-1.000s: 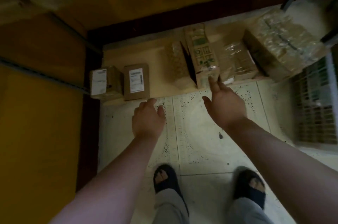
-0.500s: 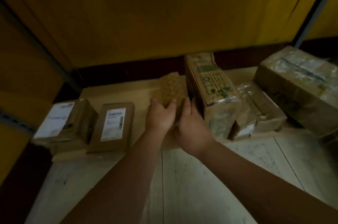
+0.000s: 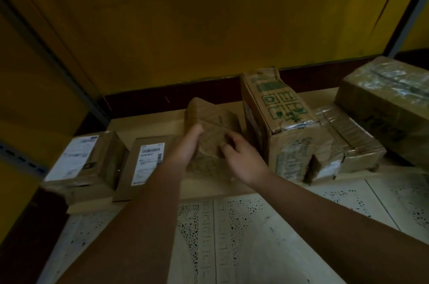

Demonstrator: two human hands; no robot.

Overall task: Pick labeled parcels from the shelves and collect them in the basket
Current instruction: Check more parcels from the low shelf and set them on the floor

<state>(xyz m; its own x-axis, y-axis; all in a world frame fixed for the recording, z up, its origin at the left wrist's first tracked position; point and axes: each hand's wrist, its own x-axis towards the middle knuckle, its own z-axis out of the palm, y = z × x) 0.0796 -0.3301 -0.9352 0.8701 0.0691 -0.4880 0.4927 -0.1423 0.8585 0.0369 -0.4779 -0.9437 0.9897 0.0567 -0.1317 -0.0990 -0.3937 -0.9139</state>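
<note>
A brown patterned parcel (image 3: 210,121) stands tilted on the low shelf board (image 3: 148,121) at the centre. My left hand (image 3: 185,144) holds its left side with the fingers wrapped onto it. My right hand (image 3: 241,156) grips its front right face. Two flat parcels with white labels lie to the left: one with a barcode label (image 3: 148,163) beside my left arm, another (image 3: 79,158) further left. No basket is in view.
A tall carton with green print (image 3: 281,126) stands just right of the held parcel. A tape-wrapped box (image 3: 346,149) and a large wrapped carton (image 3: 390,102) lie further right. A yellow wall rises behind, and speckled floor tiles (image 3: 232,237) lie in front.
My view dropped close to the shelf. Both hands went from hovering above the floor to the patterned parcel, took hold of it and tipped it up toward me.
</note>
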